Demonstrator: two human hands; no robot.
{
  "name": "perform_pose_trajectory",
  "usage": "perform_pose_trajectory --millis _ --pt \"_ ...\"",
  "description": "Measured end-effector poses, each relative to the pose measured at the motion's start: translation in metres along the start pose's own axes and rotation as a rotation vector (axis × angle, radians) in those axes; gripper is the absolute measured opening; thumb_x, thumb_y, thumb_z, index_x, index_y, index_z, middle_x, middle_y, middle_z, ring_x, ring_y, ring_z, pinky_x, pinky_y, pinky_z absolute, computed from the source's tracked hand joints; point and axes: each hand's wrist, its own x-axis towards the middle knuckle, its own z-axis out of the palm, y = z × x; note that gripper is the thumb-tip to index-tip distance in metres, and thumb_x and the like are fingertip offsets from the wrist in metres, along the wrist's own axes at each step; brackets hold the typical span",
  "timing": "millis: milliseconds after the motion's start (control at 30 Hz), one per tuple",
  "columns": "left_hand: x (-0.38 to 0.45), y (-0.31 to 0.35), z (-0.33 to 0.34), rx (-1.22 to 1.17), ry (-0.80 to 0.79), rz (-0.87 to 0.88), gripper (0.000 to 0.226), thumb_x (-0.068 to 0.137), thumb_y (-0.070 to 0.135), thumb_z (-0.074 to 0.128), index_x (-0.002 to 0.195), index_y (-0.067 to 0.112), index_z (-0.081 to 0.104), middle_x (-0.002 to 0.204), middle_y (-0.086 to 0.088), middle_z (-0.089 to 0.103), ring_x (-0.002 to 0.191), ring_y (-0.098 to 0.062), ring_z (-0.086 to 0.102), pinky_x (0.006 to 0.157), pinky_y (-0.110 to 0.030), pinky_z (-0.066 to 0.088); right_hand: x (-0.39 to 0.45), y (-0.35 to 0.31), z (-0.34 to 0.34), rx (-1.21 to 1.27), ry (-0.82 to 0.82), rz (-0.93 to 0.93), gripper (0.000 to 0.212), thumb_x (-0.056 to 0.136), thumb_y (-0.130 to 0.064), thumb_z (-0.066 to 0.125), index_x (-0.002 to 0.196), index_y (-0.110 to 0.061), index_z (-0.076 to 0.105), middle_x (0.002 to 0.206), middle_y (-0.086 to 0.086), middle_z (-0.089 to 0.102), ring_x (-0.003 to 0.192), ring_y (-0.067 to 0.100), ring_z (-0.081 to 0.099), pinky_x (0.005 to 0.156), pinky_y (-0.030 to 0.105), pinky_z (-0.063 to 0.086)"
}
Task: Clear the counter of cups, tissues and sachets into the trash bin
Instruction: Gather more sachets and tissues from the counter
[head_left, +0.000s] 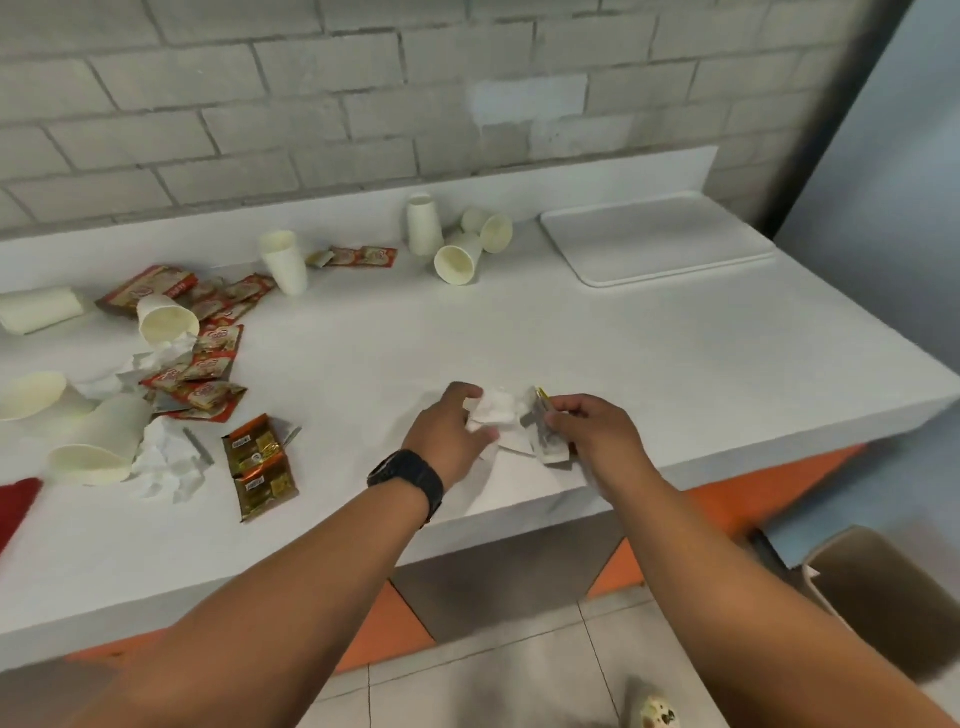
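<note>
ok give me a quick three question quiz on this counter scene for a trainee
1. True or false: the white tray at the back right carries cups.
2. Which of the hands wears the black watch?
A. left
B. right
3. Fill in: the left hand grips a white ____ near the counter's front edge.

Key:
1. False; nothing sits on it, and the nearest cups lie to its left.
2. A; the right hand pinches sachets.
3. Tissue.
</note>
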Motion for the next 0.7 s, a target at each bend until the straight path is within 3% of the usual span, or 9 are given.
perform_pose_trajectory --millis 67,167,267,333,467,633,700 --pt "-0.002 0.017 0.015 0.012 -0.057 0.028 0.063 0.086 0.032 0.065 0.141 0.03 0.035 0.106 0.004 0.053 0.095 -0.018 0.057 0.082 -0.024 0.043 -0.007 0.005 -0.02 0.024 0.034 0.0 0.026 0.063 -0.033 0.07 0.086 -0.023 0.076 0.089 0.009 0.075 0.089 0.039 0.069 0.081 0.058 0.053" --pt "0.0 0.035 0.037 0.06 -0.112 0.095 0.053 0.089 0.033 0.062 0.138 0.026 0.044 0.125 0.004 0.059 0.116 -0.018 0.055 0.089 -0.02 0.039 -0.016 0.011 -0.049 0.061 0.078 -0.001 0.025 0.063 -0.032 0.071 0.086 -0.022 0.076 0.086 0.011 0.074 0.079 0.032 0.067 0.077 0.05 0.055" --pt "0.002 0.057 0.073 0.14 -0.167 0.197 0.039 0.089 0.036 0.058 0.127 0.026 0.057 0.126 0.008 0.062 0.114 -0.014 0.057 0.09 -0.022 0.042 -0.028 0.022 -0.087 0.078 0.127 -0.003 0.026 0.066 -0.032 0.071 0.089 -0.021 0.075 0.089 0.011 0.074 0.078 0.025 0.067 0.072 0.041 0.051" --pt "0.0 0.078 0.103 0.171 -0.208 0.243 0.039 0.088 0.037 0.056 0.125 0.025 0.058 0.124 0.006 0.063 0.111 -0.015 0.058 0.09 -0.025 0.044 -0.036 0.035 -0.118 0.106 0.166 0.022 0.026 0.069 -0.031 0.073 0.092 -0.018 0.074 0.09 0.011 0.074 0.079 0.028 0.068 0.069 0.045 0.053" --pt "-0.011 0.126 0.174 0.189 -0.291 0.326 0.039 0.089 0.038 0.054 0.126 0.025 0.058 0.124 0.005 0.063 0.111 -0.016 0.057 0.088 -0.025 0.043 -0.055 0.061 -0.189 0.21 0.272 0.056 0.016 0.087 -0.007 0.067 0.102 -0.004 0.07 0.087 0.014 0.071 0.075 0.025 0.066 0.067 0.034 0.054" --pt "-0.035 0.182 0.269 0.237 -0.382 0.41 0.041 0.092 0.038 0.054 0.131 0.026 0.055 0.13 0.006 0.059 0.115 -0.015 0.056 0.083 -0.021 0.038 -0.081 0.111 -0.283 0.32 0.362 0.171 0.02 0.082 -0.013 0.07 0.101 -0.006 0.071 0.095 0.017 0.072 0.084 0.029 0.067 0.079 0.041 0.053" --pt "-0.039 0.198 0.307 0.236 -0.442 0.417 0.038 0.092 0.037 0.055 0.128 0.025 0.057 0.128 0.005 0.061 0.113 -0.016 0.057 0.082 -0.022 0.039 -0.088 0.128 -0.319 0.314 0.417 0.212 0.018 0.087 -0.006 0.066 0.104 0.0 0.068 0.09 0.016 0.072 0.076 0.024 0.068 0.069 0.034 0.055"
